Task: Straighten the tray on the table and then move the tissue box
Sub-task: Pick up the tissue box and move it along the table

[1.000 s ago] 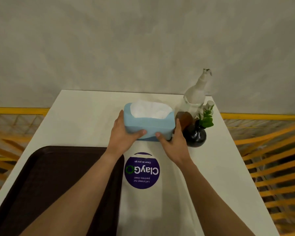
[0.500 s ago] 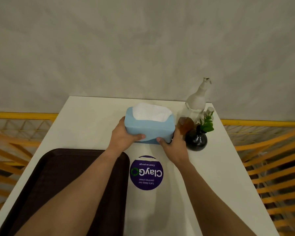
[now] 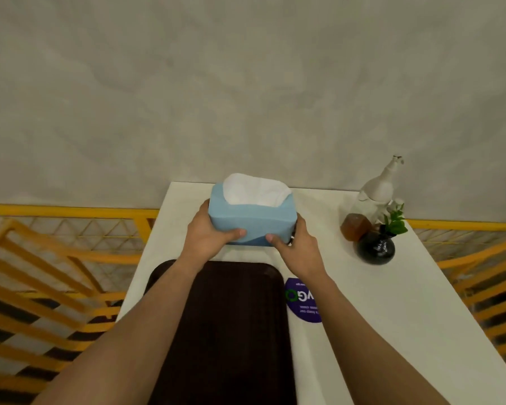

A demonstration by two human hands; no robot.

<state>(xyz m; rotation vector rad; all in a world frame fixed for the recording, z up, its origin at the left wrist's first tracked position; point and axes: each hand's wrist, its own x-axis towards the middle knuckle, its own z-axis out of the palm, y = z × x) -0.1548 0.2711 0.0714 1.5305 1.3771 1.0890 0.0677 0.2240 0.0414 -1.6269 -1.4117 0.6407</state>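
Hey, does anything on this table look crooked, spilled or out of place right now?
Nothing stands out. The tray lies square to the table, and the bottle and vase stand upright. Both hands hold the tissue box.

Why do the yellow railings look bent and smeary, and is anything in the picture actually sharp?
Head view: the wide-angle lens bows the yellow railings near the edges, and they smear there. The tissue box and both hands, left hand and right hand, look fairly sharp. Lighting is soft; the dark tray shows little detail and no glare.

bare table (image 3: 362, 287) right of tray (image 3: 231, 331), vase (image 3: 376, 248) and bottle (image 3: 374, 197) far right
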